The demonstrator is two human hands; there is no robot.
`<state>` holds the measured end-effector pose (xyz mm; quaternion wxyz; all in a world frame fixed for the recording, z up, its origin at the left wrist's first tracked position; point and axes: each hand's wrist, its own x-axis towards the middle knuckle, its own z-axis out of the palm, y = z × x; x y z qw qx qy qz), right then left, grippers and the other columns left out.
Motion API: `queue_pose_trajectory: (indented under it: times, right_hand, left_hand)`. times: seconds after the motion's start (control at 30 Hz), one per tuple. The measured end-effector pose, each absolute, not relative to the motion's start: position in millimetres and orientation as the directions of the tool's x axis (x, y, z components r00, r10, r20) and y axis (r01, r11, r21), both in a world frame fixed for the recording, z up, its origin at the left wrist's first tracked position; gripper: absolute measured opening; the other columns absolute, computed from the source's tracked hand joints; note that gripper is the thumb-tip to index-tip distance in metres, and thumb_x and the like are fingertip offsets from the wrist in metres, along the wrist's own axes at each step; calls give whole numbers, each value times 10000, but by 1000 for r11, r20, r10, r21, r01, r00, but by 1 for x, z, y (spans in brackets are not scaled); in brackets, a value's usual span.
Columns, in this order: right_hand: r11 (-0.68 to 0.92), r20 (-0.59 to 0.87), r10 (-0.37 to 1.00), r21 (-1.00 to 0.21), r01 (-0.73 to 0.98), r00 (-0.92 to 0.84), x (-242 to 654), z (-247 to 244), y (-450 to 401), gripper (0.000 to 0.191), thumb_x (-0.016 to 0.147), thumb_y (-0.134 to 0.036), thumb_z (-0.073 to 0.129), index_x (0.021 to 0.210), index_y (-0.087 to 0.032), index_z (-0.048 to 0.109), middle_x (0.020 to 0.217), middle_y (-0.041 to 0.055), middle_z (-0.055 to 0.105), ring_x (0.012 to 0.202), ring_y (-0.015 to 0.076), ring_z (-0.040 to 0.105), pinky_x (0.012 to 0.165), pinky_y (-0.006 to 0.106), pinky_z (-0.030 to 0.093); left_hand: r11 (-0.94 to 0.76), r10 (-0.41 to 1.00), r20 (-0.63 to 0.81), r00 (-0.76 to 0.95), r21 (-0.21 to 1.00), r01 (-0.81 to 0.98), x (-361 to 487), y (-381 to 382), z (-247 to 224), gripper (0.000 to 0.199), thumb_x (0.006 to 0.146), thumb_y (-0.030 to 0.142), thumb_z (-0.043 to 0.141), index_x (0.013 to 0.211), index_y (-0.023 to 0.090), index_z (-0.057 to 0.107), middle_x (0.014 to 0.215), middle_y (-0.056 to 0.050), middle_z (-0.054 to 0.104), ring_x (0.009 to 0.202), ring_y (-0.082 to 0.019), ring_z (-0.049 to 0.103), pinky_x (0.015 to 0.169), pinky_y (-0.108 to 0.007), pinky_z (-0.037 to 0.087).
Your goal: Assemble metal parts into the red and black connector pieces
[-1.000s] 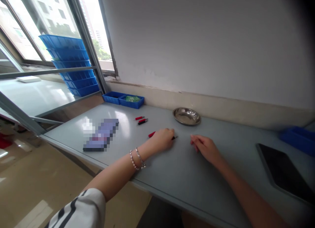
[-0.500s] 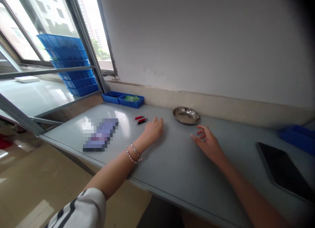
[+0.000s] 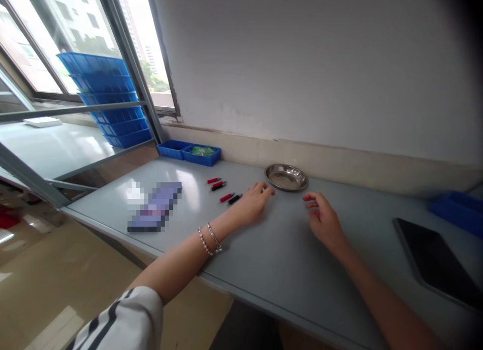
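Note:
My left hand hovers over the table, just in front of the round steel dish and to its left. Its fingers are loosely bent and somewhat apart, with nothing visible in them. My right hand is at the dish's front right, fingers half curled and thumb apart; no object shows in it. Beside my left hand lie a short red pen-like piece and a black pen-like piece with thin tips. Farther left are two more red pieces and another black one.
Two small blue bins stand by the wall, one with green packets. A pixelated purple item lies at the left. To the right are a dark tablet-like slab and a blue bin. Stacked blue bins stand beyond the metal frame.
My left hand has moved right, towards the dish, uncovering a red and a black piece that it hid before. My right hand has shifted slightly right and its fingers are more curled.

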<state>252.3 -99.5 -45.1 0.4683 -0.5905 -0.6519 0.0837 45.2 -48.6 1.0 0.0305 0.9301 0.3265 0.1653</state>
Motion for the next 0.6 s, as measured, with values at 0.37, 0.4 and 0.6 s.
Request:
queue_pose_trajectory:
  times: [0.37, 0.4, 0.6]
  right_hand:
    - [292, 519, 843, -664, 689, 142, 251, -47, -100, 431, 581, -53, 336, 966, -206, 454, 931, 64, 538, 729, 154, 526, 649, 311, 449]
    - [289, 517, 844, -664, 689, 144, 251, -47, -100, 433, 580, -54, 337, 967, -206, 455, 928, 64, 539, 726, 153, 525, 652, 313, 449]
    - [268, 489, 860, -673, 689, 144, 251, -47, -100, 460, 571, -54, 338, 987, -204, 466, 924, 65, 526, 730, 154, 522, 632, 299, 447]
  left_hand:
    - [-893, 450, 406, 795, 227, 389, 48, -42, -9, 280, 603, -77, 388, 701, 133, 545, 1099, -84, 485, 996, -197, 409, 832, -307, 406]
    - [-896, 442, 402, 802, 238, 374, 49, -42, -10, 216, 626, -58, 411, 606, 131, 514, 1076, -85, 506, 989, -198, 420, 821, -303, 409]
    - [-910, 407, 338, 848, 232, 344, 53, -49, -9, 187, 672, 3, 496, 531, 125, 492, 1075, -93, 546, 983, -202, 452, 788, -314, 402]
